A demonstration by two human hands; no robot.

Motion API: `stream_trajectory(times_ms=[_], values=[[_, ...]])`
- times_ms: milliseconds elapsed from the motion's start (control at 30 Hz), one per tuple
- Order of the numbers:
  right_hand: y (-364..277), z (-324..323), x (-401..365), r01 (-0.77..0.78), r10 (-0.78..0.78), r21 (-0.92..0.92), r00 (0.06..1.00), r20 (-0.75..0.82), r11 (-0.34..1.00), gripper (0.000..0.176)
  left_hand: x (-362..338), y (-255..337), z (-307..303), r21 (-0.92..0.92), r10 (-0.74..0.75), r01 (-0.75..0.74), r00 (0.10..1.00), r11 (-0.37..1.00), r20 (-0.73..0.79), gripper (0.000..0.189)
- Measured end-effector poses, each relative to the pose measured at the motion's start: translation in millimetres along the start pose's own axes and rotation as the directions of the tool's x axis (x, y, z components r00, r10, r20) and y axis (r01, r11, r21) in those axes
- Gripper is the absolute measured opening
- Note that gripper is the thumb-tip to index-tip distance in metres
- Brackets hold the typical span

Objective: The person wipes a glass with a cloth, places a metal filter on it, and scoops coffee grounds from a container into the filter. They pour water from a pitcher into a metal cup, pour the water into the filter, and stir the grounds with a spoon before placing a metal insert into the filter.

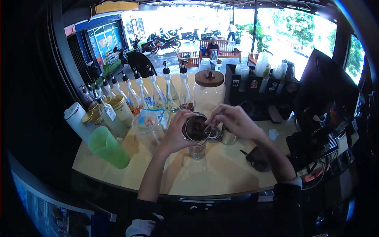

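Your left hand (173,134) curls round the jar of dark contents (196,127), tipping its mouth towards you, probably so the spoon (207,127) can reach inside. Your right hand (233,120) pinches that spoon between thumb and fingers, its bowl hidden. The drinking glass (197,151) stands upright at six o'clock from the jar, partly behind it; whether they touch, you can't tell. Your left forearm comes in from seven o'clock, your right from four, wrist bent over the jar's rim.

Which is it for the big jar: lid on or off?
On: a wooden lid sits atop the big jar.
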State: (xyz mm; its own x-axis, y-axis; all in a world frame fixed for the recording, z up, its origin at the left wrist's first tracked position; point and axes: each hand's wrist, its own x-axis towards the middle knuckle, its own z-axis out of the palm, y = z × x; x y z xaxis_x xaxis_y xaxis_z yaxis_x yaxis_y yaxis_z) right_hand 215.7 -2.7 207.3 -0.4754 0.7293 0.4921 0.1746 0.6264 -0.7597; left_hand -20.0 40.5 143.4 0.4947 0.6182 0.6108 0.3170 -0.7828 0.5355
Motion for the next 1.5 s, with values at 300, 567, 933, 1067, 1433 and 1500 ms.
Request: stream_trajectory(times_ms=[300,567,933,1067,1433,1500], values=[[-26,-4,8,0.051,-0.041,-0.191,0.998,0.054,0.980,0.016,0,-5,-2,-0.105,0.045,-0.050,0.998,0.993,-0.051,0.079],[-25,1,3,0.088,-0.072,-0.217,0.994,0.082,0.972,0.011,2,-9,1,-0.160,0.054,-0.059,0.998,0.985,-0.036,0.079],[-3,9,2,0.099,-0.100,-0.045,0.995,-0.024,0.994,0.015,3,-6,2,-0.143,0.096,-0.101,0.995,0.985,-0.040,0.080],[6,16,-2,0.033,-0.030,0.038,0.996,-0.085,0.999,0.017,1,-4,1,-0.086,0.130,-0.134,0.990,0.987,-0.049,0.081],[15,30,-3,0.001,0.023,0.109,0.977,-0.213,0.994,0.016,-2,1,0,-0.034,0.114,-0.118,0.990,0.992,-0.088,0.081],[15,32,-4,-0.008,0.040,0.155,0.978,-0.203,0.988,0.016,-3,0,1,-0.048,0.111,-0.115,0.990,0.992,-0.086,0.081]])
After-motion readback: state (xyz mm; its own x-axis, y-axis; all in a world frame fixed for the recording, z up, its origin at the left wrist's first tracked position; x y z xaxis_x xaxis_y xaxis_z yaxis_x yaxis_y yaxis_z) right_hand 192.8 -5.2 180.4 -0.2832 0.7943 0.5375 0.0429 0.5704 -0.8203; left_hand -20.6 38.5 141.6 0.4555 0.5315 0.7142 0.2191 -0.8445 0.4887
